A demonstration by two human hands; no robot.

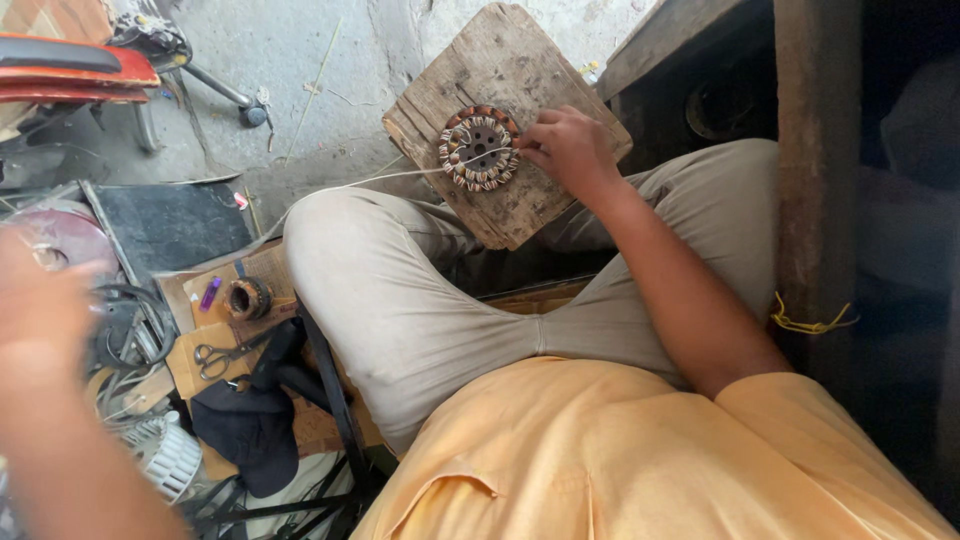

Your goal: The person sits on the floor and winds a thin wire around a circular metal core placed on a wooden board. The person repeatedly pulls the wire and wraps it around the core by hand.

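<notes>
Round copper-wound motor stator with white lacing (479, 148) sits mid wooden board (520, 215). Right hand (566, 148) pinches it at the rim. White cord (350, 186) runs taut toward blurred left hand (35, 320), grip unreadable. Lacing looks largely done; tie-off apparently left.

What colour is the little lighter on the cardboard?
Purple. The lighter shows in the head view, beside the scissors.

Repair workshop: scissors (222, 357), wire clutter (125, 330)
</notes>
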